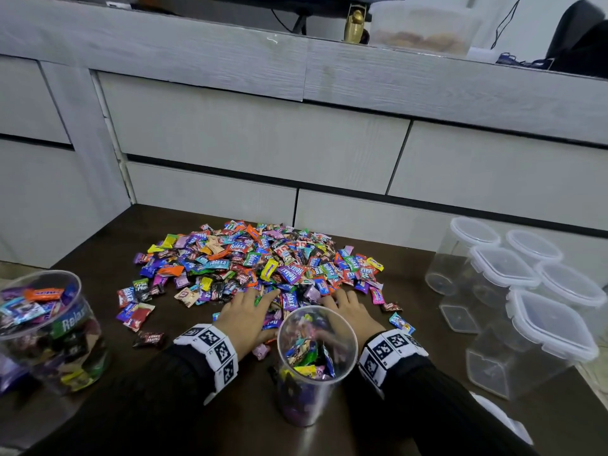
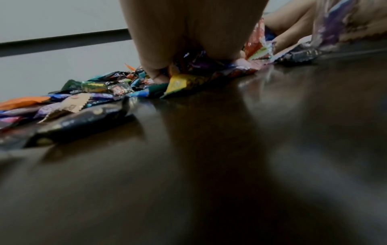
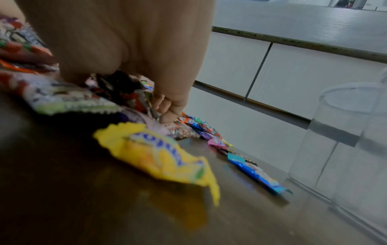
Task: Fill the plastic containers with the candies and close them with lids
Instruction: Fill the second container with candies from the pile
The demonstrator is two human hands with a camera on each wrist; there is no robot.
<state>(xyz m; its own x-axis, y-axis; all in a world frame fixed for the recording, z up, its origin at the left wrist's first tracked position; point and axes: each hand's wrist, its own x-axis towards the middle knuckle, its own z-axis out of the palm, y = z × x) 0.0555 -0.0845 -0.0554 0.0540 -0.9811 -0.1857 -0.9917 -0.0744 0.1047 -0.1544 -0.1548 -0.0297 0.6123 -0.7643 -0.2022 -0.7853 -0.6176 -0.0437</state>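
A wide pile of wrapped candies (image 1: 263, 264) lies on the dark table (image 1: 184, 426). My left hand (image 1: 260, 299) lies palm down on the pile's near edge, its fingertips (image 2: 159, 74) pressing into wrappers. My right hand (image 1: 332, 302) rests on the candies beside it, fingers (image 3: 167, 114) bent down onto the wrappers, partly hidden behind a clear round container (image 1: 316, 360). That container stands between my wrists, lidless and partly filled with candies. A yellow candy (image 3: 159, 154) lies loose under my right wrist.
A second round container (image 1: 49, 327), full of candies and lidless, stands at the left edge. Several empty clear containers with lids (image 1: 526, 291) crowd the table's right side. Grey drawer fronts (image 1: 263, 133) rise behind the pile. Loose candies (image 1: 135, 315) scatter left of my hands.
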